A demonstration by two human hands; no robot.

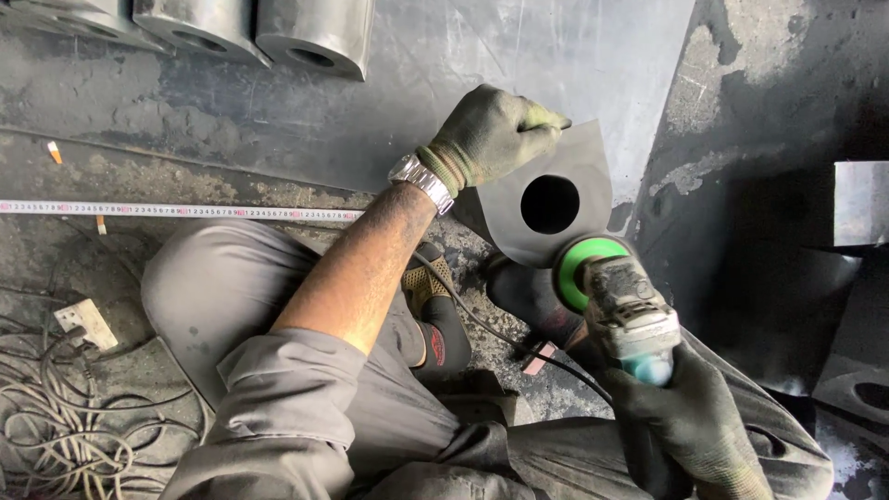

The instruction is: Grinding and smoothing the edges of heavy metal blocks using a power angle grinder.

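My left hand [491, 134], in a dirty green work glove with a metal watch at the wrist, holds the upper edge of a dark steel plate [579, 157] with a round hole [550, 204] in it. My right hand [690, 417], in a dark glove, grips an angle grinder [630, 315]. Its green disc guard [579, 264] sits against the plate's lower rounded edge. The grinder's black cable runs back toward my knees.
Three short steel cylinders [310, 32] stand at the top left. A steel tape measure [176, 211] lies stretched across the dirty floor. Tangled cables and a white plug block [83, 322] lie at the left. Dark steel pieces [857, 204] sit at the right.
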